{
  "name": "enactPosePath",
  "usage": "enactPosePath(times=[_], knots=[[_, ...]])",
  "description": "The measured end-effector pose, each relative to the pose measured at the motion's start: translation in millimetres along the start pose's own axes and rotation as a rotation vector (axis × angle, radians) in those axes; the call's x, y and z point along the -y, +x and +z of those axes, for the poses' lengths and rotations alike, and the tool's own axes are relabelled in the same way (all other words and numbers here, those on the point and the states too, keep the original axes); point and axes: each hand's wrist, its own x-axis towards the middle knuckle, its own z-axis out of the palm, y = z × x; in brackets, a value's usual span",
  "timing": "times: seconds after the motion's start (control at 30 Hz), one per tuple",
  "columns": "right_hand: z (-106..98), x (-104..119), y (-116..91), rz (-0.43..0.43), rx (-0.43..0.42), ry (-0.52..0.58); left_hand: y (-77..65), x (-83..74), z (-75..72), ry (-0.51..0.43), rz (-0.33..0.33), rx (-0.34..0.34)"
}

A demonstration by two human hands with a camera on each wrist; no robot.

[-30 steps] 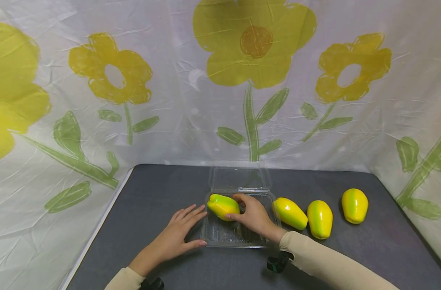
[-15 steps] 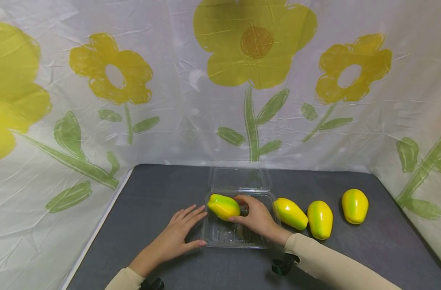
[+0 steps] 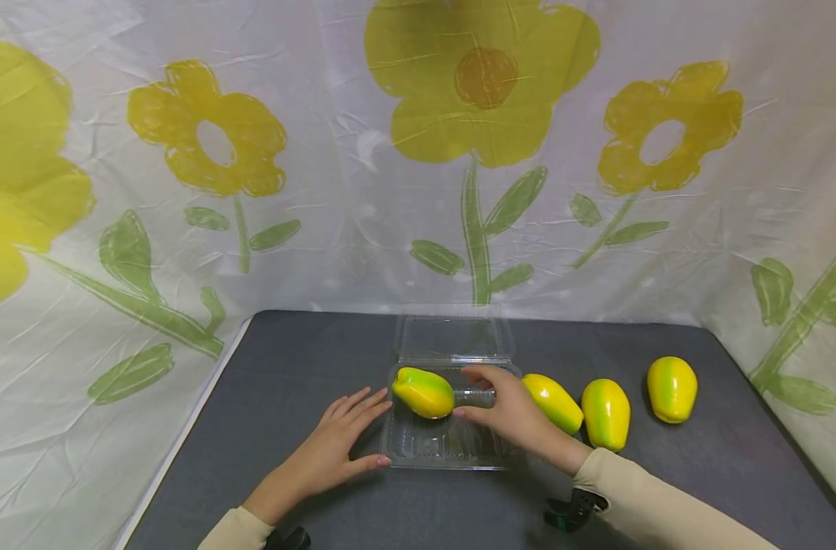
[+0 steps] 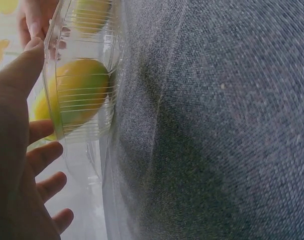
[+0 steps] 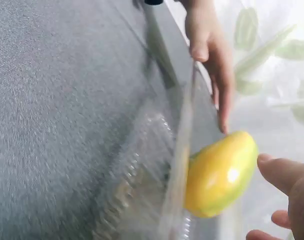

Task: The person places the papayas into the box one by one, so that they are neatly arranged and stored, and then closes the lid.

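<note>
As one fruit (image 3: 423, 393) lies in box (image 3: 452, 464) near its back-L corner, R hand (image 3: 517, 410), fingers apart w/ nothing held, should back off w/o nudging it; L hand (image 3: 335, 444), fingers spread, should steady box's L edge.

White backdrop (image 3: 349, 229), yellow printed flowers (image 3: 486, 76), green leaves (image 3: 518, 200), dark grey tabletop (image 3: 314, 351)
</note>
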Motion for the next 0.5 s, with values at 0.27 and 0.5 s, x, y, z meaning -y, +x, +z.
enactPosePath(times=[0.27,0.5], knots=[[-33.3,-6.9,-8.6,-0.088,-0.025,-0.044,0.0,-1.0,0.2,0.001,-0.006,-0.001],[-69.3,-22.8,-16.1,-0.121,-0.073,-0.092,0.6,-0.9,-0.4,0.004,-0.008,0.008]])
